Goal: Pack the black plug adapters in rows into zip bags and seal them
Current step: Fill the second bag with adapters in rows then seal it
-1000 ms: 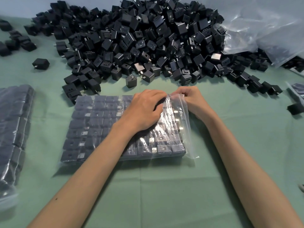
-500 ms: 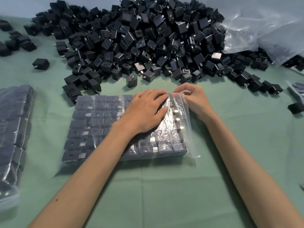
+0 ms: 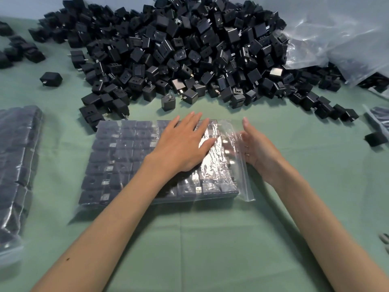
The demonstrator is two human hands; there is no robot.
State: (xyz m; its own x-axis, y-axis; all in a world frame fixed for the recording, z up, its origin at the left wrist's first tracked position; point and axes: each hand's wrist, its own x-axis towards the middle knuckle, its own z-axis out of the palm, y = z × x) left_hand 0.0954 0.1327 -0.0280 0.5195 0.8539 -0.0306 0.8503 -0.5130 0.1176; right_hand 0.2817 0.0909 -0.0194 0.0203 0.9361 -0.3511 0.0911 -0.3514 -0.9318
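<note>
A clear zip bag [image 3: 130, 161] filled with rows of black plug adapters lies flat on the green cloth in front of me. My left hand [image 3: 183, 144] lies flat on the bag's right half, fingers straight and spread. My right hand [image 3: 256, 150] stands on its edge against the bag's right end, fingers straight, touching the loose plastic flap [image 3: 237, 144] there. A large heap of loose black adapters [image 3: 179, 49] spreads across the far side of the table.
A second filled bag [image 3: 16, 165] lies at the left edge. Empty clear bags [image 3: 336, 34] are piled at the back right. Stray adapters [image 3: 51, 78] sit apart at the left, and another lone adapter [image 3: 376, 139] lies at the right. Green cloth [image 3: 200, 239] shows near me.
My right hand has let go of the bag's top right corner and opened, moving down along the right end. My left hand has straightened its fingers and flattened on the bag.
</note>
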